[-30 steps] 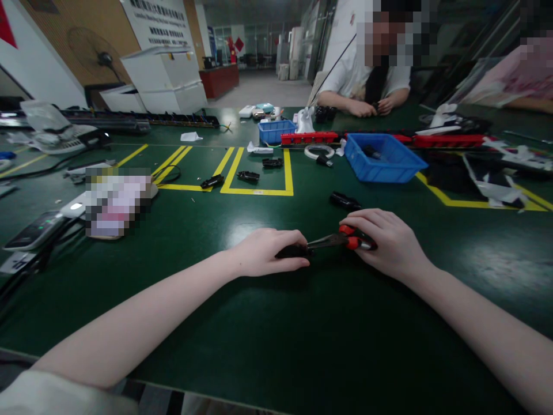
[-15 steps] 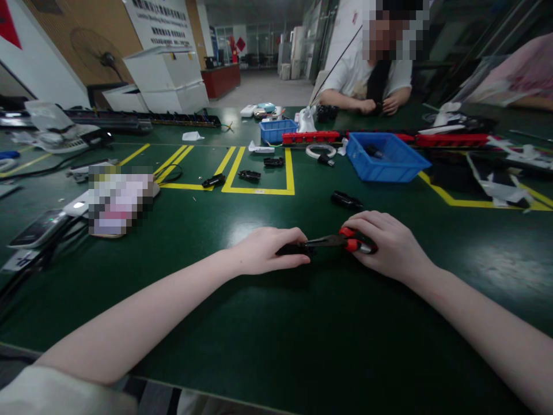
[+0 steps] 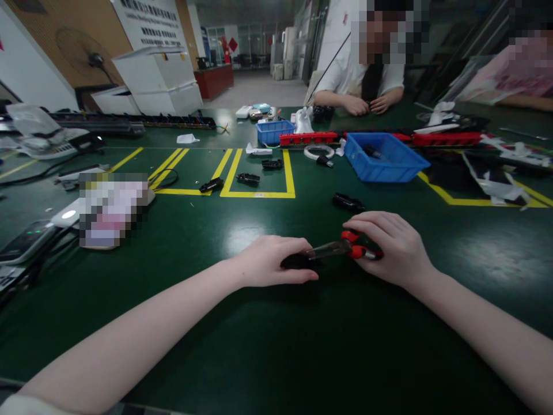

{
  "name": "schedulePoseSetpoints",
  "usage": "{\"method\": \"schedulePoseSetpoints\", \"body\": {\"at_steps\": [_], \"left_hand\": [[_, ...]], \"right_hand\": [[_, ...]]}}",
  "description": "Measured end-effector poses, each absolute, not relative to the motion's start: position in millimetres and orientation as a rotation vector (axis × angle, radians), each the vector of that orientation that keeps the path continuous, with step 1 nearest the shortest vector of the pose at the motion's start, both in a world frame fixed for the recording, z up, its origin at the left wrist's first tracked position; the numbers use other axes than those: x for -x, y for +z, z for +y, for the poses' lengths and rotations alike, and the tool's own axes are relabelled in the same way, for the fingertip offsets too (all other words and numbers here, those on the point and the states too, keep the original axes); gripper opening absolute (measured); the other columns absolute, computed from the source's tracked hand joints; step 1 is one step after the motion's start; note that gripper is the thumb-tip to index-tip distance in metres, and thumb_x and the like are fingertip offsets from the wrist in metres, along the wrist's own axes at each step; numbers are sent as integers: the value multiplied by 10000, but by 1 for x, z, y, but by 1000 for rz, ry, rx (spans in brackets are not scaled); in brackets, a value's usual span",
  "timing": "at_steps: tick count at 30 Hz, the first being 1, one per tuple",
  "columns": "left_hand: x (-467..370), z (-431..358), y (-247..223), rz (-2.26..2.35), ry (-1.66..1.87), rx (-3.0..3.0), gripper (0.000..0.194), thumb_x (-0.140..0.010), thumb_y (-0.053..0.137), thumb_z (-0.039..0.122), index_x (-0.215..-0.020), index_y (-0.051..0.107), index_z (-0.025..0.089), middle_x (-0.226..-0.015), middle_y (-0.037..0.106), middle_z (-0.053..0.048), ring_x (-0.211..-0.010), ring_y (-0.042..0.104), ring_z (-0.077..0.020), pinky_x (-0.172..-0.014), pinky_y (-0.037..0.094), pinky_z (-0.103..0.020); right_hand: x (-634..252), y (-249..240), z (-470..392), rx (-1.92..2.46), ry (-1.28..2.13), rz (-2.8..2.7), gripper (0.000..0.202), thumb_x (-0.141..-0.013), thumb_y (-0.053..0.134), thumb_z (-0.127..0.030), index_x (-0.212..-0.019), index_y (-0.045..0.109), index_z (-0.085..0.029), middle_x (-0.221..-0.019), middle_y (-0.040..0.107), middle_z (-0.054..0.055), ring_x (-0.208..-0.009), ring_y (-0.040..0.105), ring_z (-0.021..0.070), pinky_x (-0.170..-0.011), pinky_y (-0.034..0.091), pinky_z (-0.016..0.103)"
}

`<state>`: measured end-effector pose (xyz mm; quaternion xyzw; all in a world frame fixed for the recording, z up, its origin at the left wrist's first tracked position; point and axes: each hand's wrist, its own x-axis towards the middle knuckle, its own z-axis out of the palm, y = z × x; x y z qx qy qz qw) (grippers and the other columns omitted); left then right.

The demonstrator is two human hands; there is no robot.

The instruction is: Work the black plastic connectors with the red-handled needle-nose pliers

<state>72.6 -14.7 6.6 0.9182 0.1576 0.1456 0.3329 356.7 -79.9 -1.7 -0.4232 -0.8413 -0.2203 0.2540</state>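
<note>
Between the thumb and fingers of my left hand (image 3: 276, 262) is a small black part (image 3: 299, 261), partly hidden by the hand. My right hand (image 3: 391, 245) is wrapped round the red handles of needle-nose pliers (image 3: 334, 248). The pliers' long jaws point left, and their tips are at the black part. Whether the tips grip it I cannot tell. Just beyond my right hand, a larger black piece (image 3: 348, 202) lies on the green table (image 3: 276, 357).
Small black parts (image 3: 248, 178) lie in and beside a yellow-taped area. A blue bin (image 3: 384, 164) stands behind my right hand, a smaller blue bin (image 3: 275, 132) farther back. A phone (image 3: 114, 213) and cables lie at left. A co-worker (image 3: 363, 86) sits across the table.
Both hands have shifted slightly down in the view along with the black part and pliers. The pliers' handles look a little more spread and tilted up. The camera view has also shifted slightly.
</note>
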Motion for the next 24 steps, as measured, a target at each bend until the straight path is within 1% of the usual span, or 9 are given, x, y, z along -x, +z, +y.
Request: {"method": "schedulePoseSetpoints", "body": {"at_steps": [4,8,13,20,24], "left_hand": [[-72,-15,6,430,399,-2386,331,-935,647,487,-1114,629,208,-1008,699,-21,-828,646,-151,-669,430,-237],[-73,-16,7,419,367,-2421,328,-931,646,497,-1076,635,204,-919,679,-7,-769,623,-143,-647,407,-237],[-74,-16,7,393,357,-2472,345,-934,634,519,-1057,633,196,-870,673,-5,-728,606,-140,-623,379,-237],[-74,-15,6,353,361,-2500,337,-956,612,505,-1082,624,193,-906,677,-13,-765,625,-143,-662,404,-243],[-75,-15,5,375,342,-2534,355,-952,605,521,-1101,619,199,-945,666,-24,-790,622,-151,-654,411,-247]], "right_hand": [[-358,-4,-79,1174,-564,-2300,351,-810,616,-196,-1159,575,-196,-1088,696,131,-995,682,300,-804,537,427],[-358,-4,-79,1087,-569,-2358,341,-819,618,-186,-1158,579,-177,-1061,701,129,-989,680,287,-807,538,413],[-358,-3,-79,1016,-534,-2399,316,-837,614,-181,-1152,591,-166,-1023,704,116,-915,677,249,-769,546,378],[-359,-4,-81,1034,-437,-2426,336,-823,600,-179,-1157,611,-146,-1018,701,135,-884,674,248,-734,564,375],[-359,-4,-82,1067,-362,-2427,316,-826,615,-209,-1139,623,-167,-1049,699,132,-892,680,246,-744,574,378]]}}
